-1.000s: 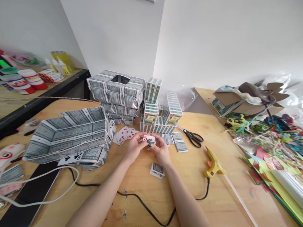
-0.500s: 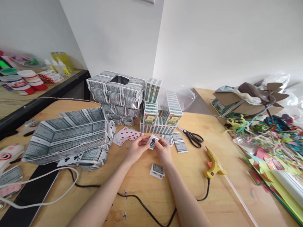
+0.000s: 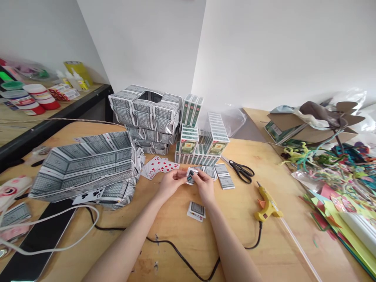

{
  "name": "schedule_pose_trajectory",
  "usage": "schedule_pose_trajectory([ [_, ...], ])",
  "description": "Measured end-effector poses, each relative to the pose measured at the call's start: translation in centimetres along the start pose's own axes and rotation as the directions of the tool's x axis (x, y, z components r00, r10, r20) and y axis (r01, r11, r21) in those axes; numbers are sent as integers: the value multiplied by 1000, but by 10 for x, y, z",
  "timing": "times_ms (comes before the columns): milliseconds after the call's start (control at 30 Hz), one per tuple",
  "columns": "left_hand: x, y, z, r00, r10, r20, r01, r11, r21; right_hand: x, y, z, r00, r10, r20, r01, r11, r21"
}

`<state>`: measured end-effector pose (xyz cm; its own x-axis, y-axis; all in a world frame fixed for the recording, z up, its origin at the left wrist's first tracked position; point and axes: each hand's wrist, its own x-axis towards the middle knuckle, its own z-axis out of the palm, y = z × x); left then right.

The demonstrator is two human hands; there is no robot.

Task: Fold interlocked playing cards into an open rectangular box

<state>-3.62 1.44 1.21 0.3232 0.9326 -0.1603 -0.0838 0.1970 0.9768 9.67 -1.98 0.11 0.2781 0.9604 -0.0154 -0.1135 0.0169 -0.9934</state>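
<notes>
Both hands hold one small playing card just above the wooden table. My left hand pinches its left side with fingers and thumb. My right hand grips the other side, its dark-nailed thumb across the face. Part of the card is hidden behind the fingers. Below the hands lies a folded playing card with another under it. Just beyond are face-up diamond cards fanned on the left and patterned card backs on the right.
Boxes built from folded cards are stacked behind, and an open card tray is tilted at left. Boxed decks stand at the back. Black scissors and a yellow glue gun lie right; its black cable crosses under my arms.
Both hands stay on the card, with only a small shift in its angle between the fingers. The whole view has shifted slightly; nothing else has visibly moved.
</notes>
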Motion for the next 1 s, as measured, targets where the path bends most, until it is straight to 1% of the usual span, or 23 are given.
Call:
schedule_pose_trajectory([
  [100, 2, -2, -2, 1000, 0, 25, -1, 1000, 12, 1, 1, -3, 999, -13, 31, 15, 999, -39],
  [200, 3, -4, -3, 999, 44, 27, -45, 998, 36, 1, 0, -5, 994, -21, 105, 23, 999, -22],
  [300, 2, -5, -4, 997, 73, 18, -74, 995, 60, 0, -3, -5, 987, -3, 159, 1, 1000, 9],
  [467, 1, -1, -5, 996, 92, -8, -91, 993, 76, -1, -4, -4, 989, 48, 142, -58, 996, 61],
  [667, 2, 1, -7, 999, 20, -41, -12, 984, 177, -1, -7, -4, 988, 45, 147, -50, 998, 24],
  [767, 2, 0, -7, 999, 6, -43, 3, 979, 203, -1, -8, -4, 987, 43, 155, -48, 998, 29],
  [867, 2, -1, -8, 999, 1, -32, 5, 979, 204, -1, -8, -3, 987, 43, 153, -47, 999, 21],
  [1000, 2, 0, -8, 1000, -9, -19, 12, 988, 152, -1, -8, -3, 987, 49, 152, -49, 999, -3],
])
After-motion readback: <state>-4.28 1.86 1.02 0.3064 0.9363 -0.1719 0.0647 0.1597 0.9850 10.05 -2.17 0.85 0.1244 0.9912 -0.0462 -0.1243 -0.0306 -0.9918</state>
